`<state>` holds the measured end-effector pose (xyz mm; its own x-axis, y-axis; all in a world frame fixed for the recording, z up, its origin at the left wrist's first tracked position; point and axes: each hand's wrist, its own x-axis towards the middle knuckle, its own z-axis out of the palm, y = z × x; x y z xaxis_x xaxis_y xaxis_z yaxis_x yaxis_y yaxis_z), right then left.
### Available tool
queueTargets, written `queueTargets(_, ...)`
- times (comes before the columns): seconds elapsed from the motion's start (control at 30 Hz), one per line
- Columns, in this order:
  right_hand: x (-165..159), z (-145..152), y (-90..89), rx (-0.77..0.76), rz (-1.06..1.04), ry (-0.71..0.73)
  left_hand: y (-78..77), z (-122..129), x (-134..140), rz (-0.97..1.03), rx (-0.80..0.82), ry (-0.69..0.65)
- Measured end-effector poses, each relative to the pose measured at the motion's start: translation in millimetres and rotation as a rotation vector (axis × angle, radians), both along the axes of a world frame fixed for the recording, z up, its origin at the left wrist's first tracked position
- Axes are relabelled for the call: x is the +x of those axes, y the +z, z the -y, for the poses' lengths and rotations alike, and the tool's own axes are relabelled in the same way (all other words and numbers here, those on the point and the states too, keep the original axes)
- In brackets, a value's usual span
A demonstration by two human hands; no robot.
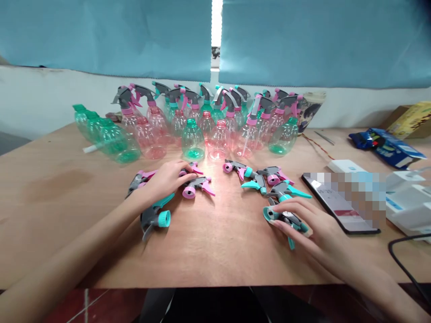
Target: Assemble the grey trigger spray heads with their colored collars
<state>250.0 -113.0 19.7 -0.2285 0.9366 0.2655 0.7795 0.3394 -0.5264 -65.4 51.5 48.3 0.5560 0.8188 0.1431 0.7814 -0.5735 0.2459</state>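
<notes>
My left hand (168,177) reaches over a cluster of loose trigger spray heads, its thumb and fingers closed about a pink-and-grey spray head (194,168) that they partly cover. Just in front of it lies another pink-and-grey spray head (197,187); a teal-and-grey one (155,220) sits below my wrist. My right hand (316,226) grips a teal-and-grey spray head (270,213) by its collar between thumb and fingers. Under that hand, further spray-head parts are partly hidden. Several more pink and teal heads, one being a teal head (281,190), lie beyond it.
Green and pink clear bottles, such as a green bottle (193,141), stand in rows at the back, several with spray heads on. Green bottles (114,139) lean at left. A phone (332,197), white box-like items (409,193) and a blue packet (387,146) are at right.
</notes>
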Motion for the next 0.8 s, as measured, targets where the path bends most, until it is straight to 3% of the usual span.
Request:
queueTargets(0.17, 11, 3, -7.4, 0.154, 0.055, -0.04, 4.1, 17, 14, 0.126, 0.14, -0.054)
queueTargets(0.3, 19, 8, -13.9, 0.117, 0.099, -0.053, 8.0, 55, 55, 0.171, 0.126, -0.264)
queueTargets(0.43, 18, 15, -17.2, 0.039, 0.104, -0.024, -7.2, 82, 103, 0.123, 0.031, -0.554)
queueTargets(0.5, 17, 18, -15.1, -0.005, 0.082, -0.008, -16.4, 85, 117, 0.127, -0.016, -0.576)
queueTargets(0.7, 13, 16, -0.6, -0.117, -0.083, 0.16, -22.9, 90, 109, 0.12, -0.14, -0.641)
queueTargets(0.8, 4, 2, -1.0, -0.144, -0.166, 0.27, -21.9, 100, 96, 0.121, -0.084, -0.652)
